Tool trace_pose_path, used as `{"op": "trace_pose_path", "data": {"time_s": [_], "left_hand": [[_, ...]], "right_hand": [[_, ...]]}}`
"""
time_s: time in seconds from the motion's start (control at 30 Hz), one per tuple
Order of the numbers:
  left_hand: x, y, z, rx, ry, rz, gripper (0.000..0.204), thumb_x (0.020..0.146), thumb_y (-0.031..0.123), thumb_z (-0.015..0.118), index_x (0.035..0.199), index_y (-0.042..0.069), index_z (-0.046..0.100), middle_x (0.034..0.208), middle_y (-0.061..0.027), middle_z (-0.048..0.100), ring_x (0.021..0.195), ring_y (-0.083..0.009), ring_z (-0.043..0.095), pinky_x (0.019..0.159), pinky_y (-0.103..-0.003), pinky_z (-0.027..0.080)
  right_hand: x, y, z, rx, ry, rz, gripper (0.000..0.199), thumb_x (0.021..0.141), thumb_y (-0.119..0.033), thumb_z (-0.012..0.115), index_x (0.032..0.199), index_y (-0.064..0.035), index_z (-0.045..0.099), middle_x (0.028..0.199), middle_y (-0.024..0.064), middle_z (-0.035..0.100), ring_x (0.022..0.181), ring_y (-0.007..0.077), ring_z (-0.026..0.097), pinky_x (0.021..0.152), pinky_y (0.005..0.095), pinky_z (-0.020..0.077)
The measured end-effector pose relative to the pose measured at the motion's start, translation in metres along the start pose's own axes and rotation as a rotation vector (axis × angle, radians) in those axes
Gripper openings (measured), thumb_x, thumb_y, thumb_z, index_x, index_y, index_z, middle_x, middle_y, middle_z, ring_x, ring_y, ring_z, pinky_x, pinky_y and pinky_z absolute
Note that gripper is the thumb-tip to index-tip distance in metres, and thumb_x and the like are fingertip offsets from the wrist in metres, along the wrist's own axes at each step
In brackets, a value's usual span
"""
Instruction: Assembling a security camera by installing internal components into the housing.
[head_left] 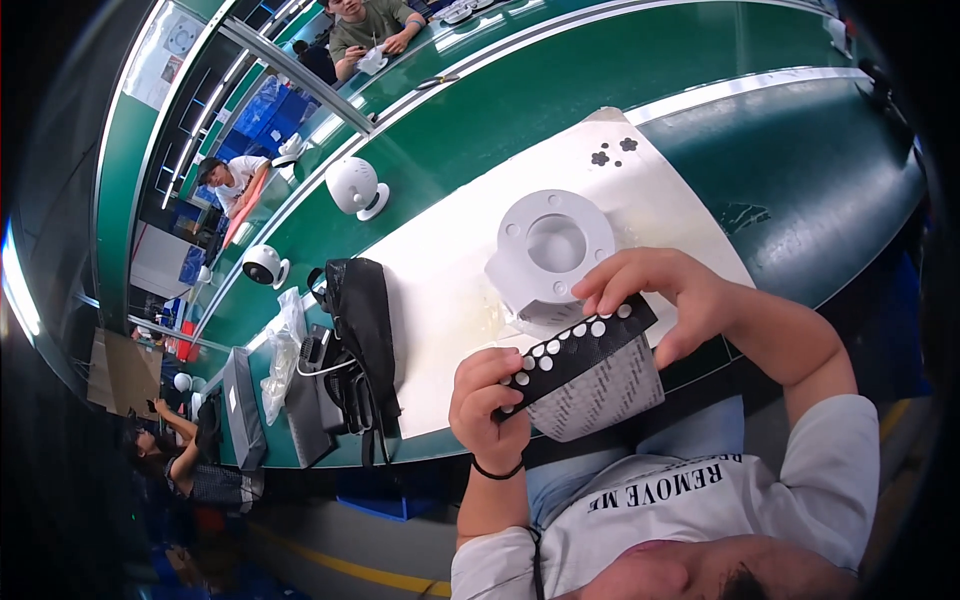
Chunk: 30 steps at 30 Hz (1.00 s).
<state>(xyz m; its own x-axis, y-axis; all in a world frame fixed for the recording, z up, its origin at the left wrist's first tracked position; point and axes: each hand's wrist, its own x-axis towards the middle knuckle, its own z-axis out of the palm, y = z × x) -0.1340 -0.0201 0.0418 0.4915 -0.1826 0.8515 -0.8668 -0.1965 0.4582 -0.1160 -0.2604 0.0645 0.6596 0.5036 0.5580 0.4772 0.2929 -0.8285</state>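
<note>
A black strip (567, 368) dotted with several white round pads is held up at the near edge of the table. Printed backing paper (600, 395) curls down below it. My left hand (490, 400) pinches the strip's left end between thumb and fingers. At its right end, the bent fingers and thumb of my right hand (668, 298) close round it, the fingertips on the upper edge. Just beyond the strip, a white round housing (508, 228) with a wide central opening stands on a white mat (445, 280).
Black flower-shaped pieces (614, 152) lie on the mat's far part. Left of it are a black bag (362, 310), clear plastic wrap (284, 350) and a grey box (242, 405). White round devices (352, 186) stand along the green table (480, 110). Other people sit across and at far left.
</note>
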Motion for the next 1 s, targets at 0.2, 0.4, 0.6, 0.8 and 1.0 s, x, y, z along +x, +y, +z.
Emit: {"op": "trace_pose_path", "data": {"time_s": [0.2,0.4,0.6,0.8,1.0], "left_hand": [[0.002,0.003,0.003,0.062,0.021,0.119,0.022,0.056,-0.012,0.050,0.070,0.004,0.044,0.087,-0.0139,0.060,0.079,-0.0302,0.058,0.068,-0.034,0.048],[0.003,0.004,0.002,0.183,-0.033,0.169,0.019,0.066,-0.011,0.051,0.070,0.004,0.040,0.087,-0.0152,0.057,0.077,-0.0297,0.058,0.068,-0.036,0.047],[0.008,0.001,-0.026,-0.164,-0.163,-0.241,0.018,0.054,-0.010,0.045,0.069,0.002,0.047,0.091,-0.0184,0.059,0.090,-0.0311,0.054,0.079,-0.036,0.043],[0.033,0.035,-0.015,0.029,-0.276,-0.372,0.026,0.067,-0.002,0.055,0.094,-0.003,0.057,0.094,-0.0177,0.059,0.092,-0.0292,0.054,0.082,-0.035,0.041],[0.023,0.033,0.008,0.210,-0.406,-0.405,0.034,0.067,0.008,0.072,0.098,0.004,0.058,0.088,-0.0121,0.060,0.077,-0.0250,0.057,0.066,-0.030,0.045]], "right_hand": [[-0.010,0.006,0.004,0.013,0.034,0.231,0.044,0.067,-0.012,0.074,0.106,-0.0051,0.055,0.106,0.0057,0.055,0.101,0.0146,0.052,0.088,0.0290,0.0406],[-0.010,0.005,0.011,0.009,0.049,0.192,0.039,0.072,-0.010,0.071,0.107,-0.0053,0.054,0.104,0.0038,0.055,0.094,0.0117,0.053,0.084,0.0256,0.0417],[-0.009,0.003,0.022,0.011,0.199,0.325,0.033,0.072,-0.013,0.072,0.100,-0.0032,0.057,0.095,0.0051,0.059,0.087,0.0104,0.054,0.076,0.0245,0.0421],[-0.009,0.005,0.025,-0.310,0.165,0.304,0.028,0.070,-0.019,0.073,0.092,-0.0051,0.062,0.087,0.0057,0.064,0.075,0.0131,0.059,0.067,0.0237,0.0440],[-0.009,0.006,0.024,-0.328,0.170,0.315,0.025,0.071,-0.020,0.073,0.089,-0.0049,0.063,0.078,0.0038,0.064,0.067,0.0111,0.058,0.061,0.0223,0.0432]]}}
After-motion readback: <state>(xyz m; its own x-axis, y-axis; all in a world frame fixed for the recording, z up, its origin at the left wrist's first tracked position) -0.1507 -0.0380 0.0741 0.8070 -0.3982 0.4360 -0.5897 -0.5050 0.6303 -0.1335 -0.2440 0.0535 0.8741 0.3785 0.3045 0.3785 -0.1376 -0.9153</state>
